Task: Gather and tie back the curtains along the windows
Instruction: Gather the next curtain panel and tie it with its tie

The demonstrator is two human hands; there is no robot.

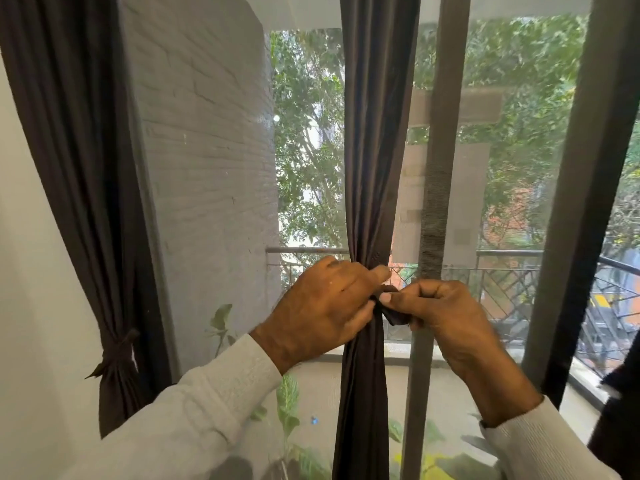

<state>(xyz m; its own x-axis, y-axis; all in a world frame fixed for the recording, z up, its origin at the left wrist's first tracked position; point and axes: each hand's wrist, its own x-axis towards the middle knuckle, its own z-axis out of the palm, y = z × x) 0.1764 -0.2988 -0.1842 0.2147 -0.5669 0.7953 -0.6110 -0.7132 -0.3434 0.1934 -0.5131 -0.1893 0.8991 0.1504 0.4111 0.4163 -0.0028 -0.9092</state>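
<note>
At the window, left curtain (114, 355) already tied; center curtain (375, 168) gathered, left hand (322, 306) gripping the bunch w/ curled fingers, right hand (440, 310) pinching the tie (389, 306), knot unfinished.

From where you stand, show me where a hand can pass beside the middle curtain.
Left of the middle curtain, bare screen runs to the brick wall. Right, only a narrow gap before the grey frame post. At the tie, left hand and right hand crowd it.
</note>
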